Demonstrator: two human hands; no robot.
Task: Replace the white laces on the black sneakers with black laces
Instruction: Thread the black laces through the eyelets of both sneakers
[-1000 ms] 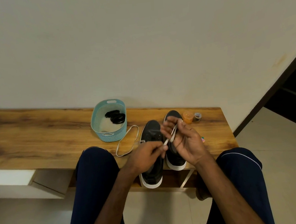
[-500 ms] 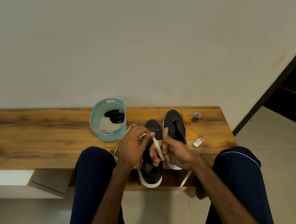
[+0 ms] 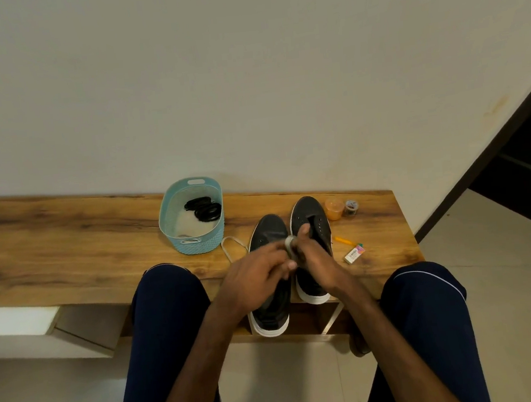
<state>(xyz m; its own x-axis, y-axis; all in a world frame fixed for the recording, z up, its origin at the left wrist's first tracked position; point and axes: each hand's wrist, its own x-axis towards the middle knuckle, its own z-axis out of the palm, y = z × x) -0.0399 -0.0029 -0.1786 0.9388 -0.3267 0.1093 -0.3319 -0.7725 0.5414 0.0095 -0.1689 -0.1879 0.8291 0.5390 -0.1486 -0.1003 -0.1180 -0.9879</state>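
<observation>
Two black sneakers with white soles stand side by side on the wooden bench, the left sneaker (image 3: 273, 310) and the right sneaker (image 3: 311, 216), toes pointing away. Neither shows a lace in its eyelets. My left hand (image 3: 258, 277) and my right hand (image 3: 317, 262) meet above the sneakers, both closed on a bunched white lace (image 3: 290, 243). A loop of white lace (image 3: 229, 248) trails on the bench to the left of the hands. Coiled black laces (image 3: 203, 208) lie in the teal basket (image 3: 193, 237).
An orange cup (image 3: 334, 208) and a small jar (image 3: 351, 207) stand behind the right sneaker. A yellow pencil (image 3: 342, 240) and an eraser box (image 3: 353, 255) lie to its right. My knees flank the bench (image 3: 67, 249) edge; a wall rises behind it.
The stretched white lace has been gathered into a small bundle between both hands. My hands drew together over the sneakers. The loop on the bench has shrunk.
</observation>
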